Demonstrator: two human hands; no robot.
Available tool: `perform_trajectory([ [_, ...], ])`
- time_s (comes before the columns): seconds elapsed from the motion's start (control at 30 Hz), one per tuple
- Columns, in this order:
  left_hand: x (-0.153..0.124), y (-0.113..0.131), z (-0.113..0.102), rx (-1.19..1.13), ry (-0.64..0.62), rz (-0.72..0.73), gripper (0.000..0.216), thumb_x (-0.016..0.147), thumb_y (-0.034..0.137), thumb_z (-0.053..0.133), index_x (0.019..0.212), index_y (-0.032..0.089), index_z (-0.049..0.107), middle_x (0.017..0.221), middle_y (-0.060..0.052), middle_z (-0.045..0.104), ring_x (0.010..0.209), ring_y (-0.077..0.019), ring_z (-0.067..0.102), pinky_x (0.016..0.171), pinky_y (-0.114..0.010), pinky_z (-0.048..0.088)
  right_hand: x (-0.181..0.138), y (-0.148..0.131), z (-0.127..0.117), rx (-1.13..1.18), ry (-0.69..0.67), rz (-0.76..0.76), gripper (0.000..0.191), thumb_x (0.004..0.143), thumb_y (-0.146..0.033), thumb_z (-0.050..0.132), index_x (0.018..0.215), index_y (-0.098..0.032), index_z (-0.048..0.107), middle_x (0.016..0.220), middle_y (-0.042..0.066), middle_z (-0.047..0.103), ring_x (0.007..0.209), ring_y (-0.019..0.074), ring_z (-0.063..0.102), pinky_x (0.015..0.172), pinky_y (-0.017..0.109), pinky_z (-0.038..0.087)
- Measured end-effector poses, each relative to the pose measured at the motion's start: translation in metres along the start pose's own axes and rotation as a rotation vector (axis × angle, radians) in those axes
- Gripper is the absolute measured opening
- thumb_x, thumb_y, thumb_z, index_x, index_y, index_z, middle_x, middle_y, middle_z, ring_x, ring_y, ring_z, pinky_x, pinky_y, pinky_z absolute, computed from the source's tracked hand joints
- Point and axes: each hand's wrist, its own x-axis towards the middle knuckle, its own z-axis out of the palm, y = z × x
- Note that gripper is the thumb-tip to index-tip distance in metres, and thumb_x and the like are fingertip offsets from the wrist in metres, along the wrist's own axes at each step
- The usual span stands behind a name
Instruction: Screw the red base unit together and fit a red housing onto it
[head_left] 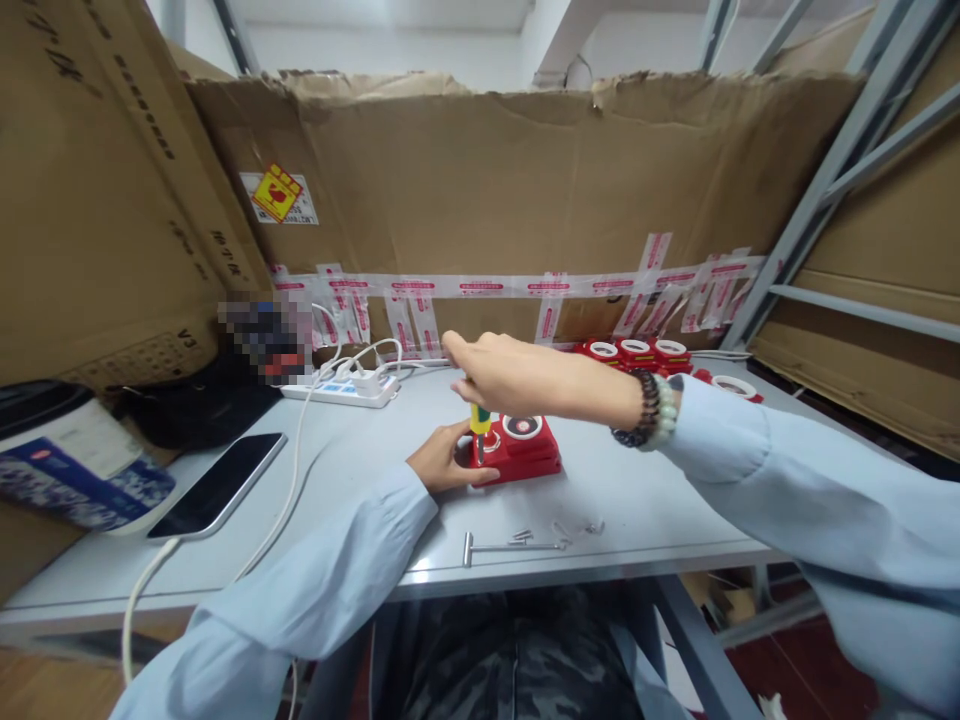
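My right hand (499, 375) is closed around the handle of a yellow-green screwdriver (480, 422), which points straight down. Its tip meets the near left corner of a red box-shaped device (525, 463) with a round, white-rimmed dial on top. Against the left end of that device, my left hand (448, 458) grips it, with the thumb along the front side. Just in front lie a metal T-handle tool (510, 548) and several small screws (520, 536). Some small clear pieces (576, 530) are beside them.
Several similar red devices (636, 352) stand at the back right. On the left are a phone (217, 487), a white cable (294, 470), a power strip (345, 388) and a blue-and-white tub (82, 465). A cardboard sheet (480, 180) walls off the table's back, with a metal frame (795, 215) at right.
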Motion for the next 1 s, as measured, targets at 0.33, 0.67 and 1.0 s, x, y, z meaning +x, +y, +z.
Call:
perform_trajectory([
  [0.33,0.0000,-0.0015,-0.0026,0.030,0.012,-0.014,0.055,0.066,0.043,0.071,0.111,0.014,0.058,0.099,-0.007,0.069,0.079,-0.0217,0.064,0.071,-0.030,0.049,0.0001,0.0055,0.0009,-0.025,-0.007,0.075,0.033,0.087,-0.045,0.043,0.097,-0.015,0.051,0.088,0.012,0.061,0.070,0.0193,0.056,0.052,0.027,0.033],
  [0.67,-0.0007,-0.0036,-0.0037,0.010,0.008,-0.009,0.052,0.064,0.046,0.071,0.105,0.016,0.058,0.096,-0.005,0.069,0.080,-0.0219,0.065,0.075,-0.030,0.049,-0.0016,0.0042,-0.0012,0.001,-0.030,0.062,0.022,0.084,-0.033,0.049,0.096,-0.015,0.054,0.093,0.012,0.061,0.079,0.0210,0.057,0.056,0.027,0.037],
  [1.0,-0.0006,-0.0019,-0.0034,-0.002,0.025,-0.011,0.052,0.063,0.043,0.072,0.105,0.016,0.058,0.093,-0.004,0.070,0.079,-0.0213,0.064,0.075,-0.030,0.049,0.0010,0.0042,-0.0009,0.043,-0.023,-0.019,0.029,0.079,-0.025,0.056,0.103,-0.014,0.047,0.101,0.013,0.060,0.086,0.0217,0.057,0.062,0.028,0.041],
])
